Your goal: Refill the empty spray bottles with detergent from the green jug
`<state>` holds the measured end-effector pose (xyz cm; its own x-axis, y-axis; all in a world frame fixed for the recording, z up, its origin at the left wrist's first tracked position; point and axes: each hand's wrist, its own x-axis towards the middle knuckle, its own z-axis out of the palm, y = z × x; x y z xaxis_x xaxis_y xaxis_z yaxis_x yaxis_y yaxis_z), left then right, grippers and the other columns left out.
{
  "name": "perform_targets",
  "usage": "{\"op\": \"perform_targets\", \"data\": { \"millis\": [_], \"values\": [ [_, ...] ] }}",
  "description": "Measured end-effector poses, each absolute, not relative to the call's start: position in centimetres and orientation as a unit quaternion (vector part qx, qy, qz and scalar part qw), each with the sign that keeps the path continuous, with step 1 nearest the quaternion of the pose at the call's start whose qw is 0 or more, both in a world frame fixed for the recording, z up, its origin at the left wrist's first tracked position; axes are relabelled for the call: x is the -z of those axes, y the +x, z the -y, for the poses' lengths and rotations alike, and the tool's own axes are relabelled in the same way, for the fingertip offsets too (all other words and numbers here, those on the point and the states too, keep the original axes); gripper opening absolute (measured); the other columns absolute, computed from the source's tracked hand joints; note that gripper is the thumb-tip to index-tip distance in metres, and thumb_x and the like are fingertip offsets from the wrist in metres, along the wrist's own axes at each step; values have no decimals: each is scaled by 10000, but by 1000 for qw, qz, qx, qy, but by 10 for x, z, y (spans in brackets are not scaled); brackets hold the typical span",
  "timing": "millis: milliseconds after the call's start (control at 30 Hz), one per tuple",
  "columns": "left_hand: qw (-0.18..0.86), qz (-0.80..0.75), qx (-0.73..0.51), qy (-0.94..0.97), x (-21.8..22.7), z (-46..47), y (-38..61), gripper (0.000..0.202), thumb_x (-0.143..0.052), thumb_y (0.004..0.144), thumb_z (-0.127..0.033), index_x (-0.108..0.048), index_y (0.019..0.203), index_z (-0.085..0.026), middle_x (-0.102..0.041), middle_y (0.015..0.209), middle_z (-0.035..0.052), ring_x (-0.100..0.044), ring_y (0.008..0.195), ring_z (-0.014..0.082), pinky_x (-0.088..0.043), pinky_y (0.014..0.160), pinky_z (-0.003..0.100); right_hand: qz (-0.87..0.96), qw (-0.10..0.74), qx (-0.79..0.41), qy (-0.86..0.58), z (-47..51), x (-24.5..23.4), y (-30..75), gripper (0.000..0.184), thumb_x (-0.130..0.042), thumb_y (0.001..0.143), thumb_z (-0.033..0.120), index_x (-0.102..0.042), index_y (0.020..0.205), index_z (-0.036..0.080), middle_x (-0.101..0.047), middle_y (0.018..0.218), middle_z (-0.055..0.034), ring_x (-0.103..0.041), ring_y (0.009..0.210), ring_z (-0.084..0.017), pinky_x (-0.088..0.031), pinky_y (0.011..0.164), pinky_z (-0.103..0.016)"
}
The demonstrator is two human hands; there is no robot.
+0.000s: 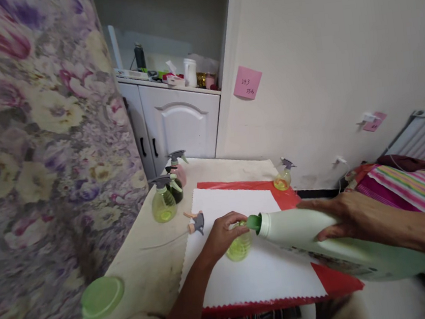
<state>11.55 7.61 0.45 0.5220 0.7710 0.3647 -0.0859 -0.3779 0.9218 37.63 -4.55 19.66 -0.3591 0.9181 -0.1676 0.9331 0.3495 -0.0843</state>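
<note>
Gripping jug (290, 231) near-horizontal, right hand (343, 213) points spout (253, 222) left, just above bottle (240, 249) mouth; left hand (224, 236) clasps bottle upright.

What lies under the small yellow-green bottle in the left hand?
A white cloth lies under the bottle, with a red sheet showing past its edges. The left hand covers the bottle's top; the surface beneath the cloth is hidden.

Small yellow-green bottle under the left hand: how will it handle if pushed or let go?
Probably light: the small bottle looks like thin, translucent plastic. Its round belly suggests it would roll if knocked over, so the left hand gripping it seems wise. The white cloth under it probably adds some grip against sliding.
</note>
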Motion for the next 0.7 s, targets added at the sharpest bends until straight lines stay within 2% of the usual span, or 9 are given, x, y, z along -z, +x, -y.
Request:
{"op": "perform_targets", "data": {
  "millis": [200, 700],
  "values": [
    [505, -246, -421, 713, -6, -76, 115, 165, -676, 788, -281, -702, 935, -210, -666, 955, 43, -602, 946, 207, -435, 861, 326, -823, 45, 84, 560, 44, -195, 378, 608, -508, 862, 610, -527, 1318, 209, -666, 767, -47, -594, 600, -180, -397, 530, -245],
    [518, -240, -418, 706, -10, -74, 115, 179, -675, 786, -287, -704, 941, -203, -664, 959, 42, -602, 948, 205, -443, 848, 315, -830, 31, 58, 553, 43, -192, 382, 580, -523, 859, 598, -561, 1292, 213, -663, 705, -37, -611, 577, -178, -405, 525, -242]
  ]
}}
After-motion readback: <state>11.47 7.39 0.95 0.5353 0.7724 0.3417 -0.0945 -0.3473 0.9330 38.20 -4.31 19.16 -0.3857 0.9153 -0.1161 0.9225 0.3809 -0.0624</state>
